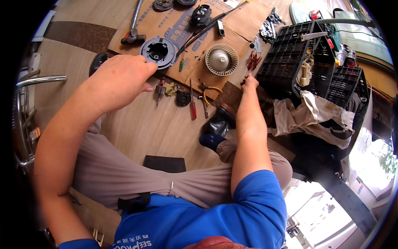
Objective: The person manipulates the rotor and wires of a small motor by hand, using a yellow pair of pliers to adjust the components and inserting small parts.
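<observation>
Two bare hands extend forward: the left hand (124, 79) overlaps, in view, a round grey plastic housing (171, 53) on creased brown cardboard (245, 25); the right hand (250, 84) is near spindly red strips (253, 61). A ribbed, pale fan wheel (222, 61) lies between. The left thumb stands apart, other fingers mostly hidden; the right fingertips look small, foreshortened. I cannot tell whether either hand grips anything.

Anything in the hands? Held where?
Can't tell: the left hand by the grey round housing and the right hand near the reddish scraps show no clear hold.
</observation>
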The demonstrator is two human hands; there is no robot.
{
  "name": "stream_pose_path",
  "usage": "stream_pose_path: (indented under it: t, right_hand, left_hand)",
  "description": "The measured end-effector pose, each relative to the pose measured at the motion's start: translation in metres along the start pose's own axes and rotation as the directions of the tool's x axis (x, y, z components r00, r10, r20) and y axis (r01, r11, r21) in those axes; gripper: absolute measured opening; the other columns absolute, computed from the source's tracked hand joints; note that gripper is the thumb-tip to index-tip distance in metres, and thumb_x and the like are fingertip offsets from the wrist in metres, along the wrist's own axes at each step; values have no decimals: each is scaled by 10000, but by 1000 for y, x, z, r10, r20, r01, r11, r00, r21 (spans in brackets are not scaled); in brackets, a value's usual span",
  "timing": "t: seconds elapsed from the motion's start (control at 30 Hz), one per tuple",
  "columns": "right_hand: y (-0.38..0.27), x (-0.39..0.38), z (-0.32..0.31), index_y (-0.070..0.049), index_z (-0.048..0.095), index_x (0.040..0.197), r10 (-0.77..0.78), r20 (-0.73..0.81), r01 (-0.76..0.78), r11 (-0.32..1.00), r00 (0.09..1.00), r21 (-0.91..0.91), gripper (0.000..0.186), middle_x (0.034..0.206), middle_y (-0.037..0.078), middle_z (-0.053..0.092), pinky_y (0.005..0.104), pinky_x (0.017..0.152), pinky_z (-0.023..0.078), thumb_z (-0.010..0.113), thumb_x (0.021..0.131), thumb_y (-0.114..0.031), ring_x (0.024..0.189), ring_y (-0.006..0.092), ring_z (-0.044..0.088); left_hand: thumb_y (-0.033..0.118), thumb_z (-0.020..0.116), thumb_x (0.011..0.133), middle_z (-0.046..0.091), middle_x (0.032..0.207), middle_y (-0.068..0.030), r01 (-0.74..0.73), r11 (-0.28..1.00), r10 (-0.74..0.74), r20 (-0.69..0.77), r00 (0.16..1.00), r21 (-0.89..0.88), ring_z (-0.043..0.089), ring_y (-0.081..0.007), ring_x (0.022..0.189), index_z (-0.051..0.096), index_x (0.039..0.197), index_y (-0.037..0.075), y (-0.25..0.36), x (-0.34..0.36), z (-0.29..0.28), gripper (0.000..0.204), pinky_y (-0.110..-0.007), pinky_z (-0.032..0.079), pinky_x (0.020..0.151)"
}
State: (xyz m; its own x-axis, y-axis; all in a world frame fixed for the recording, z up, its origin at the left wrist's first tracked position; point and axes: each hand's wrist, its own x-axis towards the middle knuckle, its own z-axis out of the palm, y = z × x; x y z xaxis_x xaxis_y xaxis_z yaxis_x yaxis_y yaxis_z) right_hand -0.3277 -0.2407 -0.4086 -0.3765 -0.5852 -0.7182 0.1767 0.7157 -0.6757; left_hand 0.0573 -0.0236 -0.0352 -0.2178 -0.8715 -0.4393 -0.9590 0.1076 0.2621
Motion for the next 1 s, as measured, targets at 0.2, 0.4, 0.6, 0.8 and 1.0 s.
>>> stream_pose_path:
  t: [0.2, 0.4, 0.6, 0.8, 1.0]
  right_hand:
    - [39, -28, -9, -57, 516, 777, -218, -12, 218, 976, 976, 4, 226, 620, 39, 502, 303, 371, 308, 575, 946, -195, 415, 156, 410]
    - [67, -38, -25, 54, 625, 755, -691, 17, 586, 599, 723, -546, 335, 638, 99, 618, 386, 536, 444, 609, 895, -249, 537, 197, 539]
    - [118, -151, 7, -2, 702, 916, -497, 585, 749, 241, 641, -617, 285, 851, 226, 675, 404, 746, 514, 640, 848, -272, 806, 361, 674]
    - [184, -228, 13, -14, 679, 956, -196, 658, 677, 47, 727, -734, 275, 949, 251, 670, 468, 826, 501, 642, 864, -270, 945, 401, 641]
    - [197, -250, 34, -16, 668, 945, -170, 736, 734, -89, 655, -674, 287, 930, 253, 666, 475, 832, 494, 643, 857, -288, 947, 426, 626]
  left_hand:
    - [178, 730, 791, 624, 924, -147, 26, 1000, -27, -49, 998, -7, 609, -348, 932, 593, 1044, 31, 2, -4, -7, 323, -434, 480, 802]
    - [207, 697, 834, 641, 912, -168, -24, 1000, 24, -100, 995, -3, 617, -358, 949, 607, 984, 25, -4, -5, -12, 252, -432, 486, 826]
    - [205, 614, 872, 689, 929, -225, 31, 999, -30, -12, 999, 41, 676, -312, 909, 624, 1066, -42, -1, -24, -31, 314, -379, 539, 765]
    - [255, 693, 858, 692, 944, -173, -37, 996, 39, -14, 999, 84, 666, -330, 937, 688, 955, -16, 5, -25, -17, 288, -419, 540, 779]
    - [233, 704, 845, 699, 976, -164, -9, 999, 10, -39, 999, 39, 672, -316, 950, 713, 944, 6, 4, -23, -14, 248, -410, 552, 791]
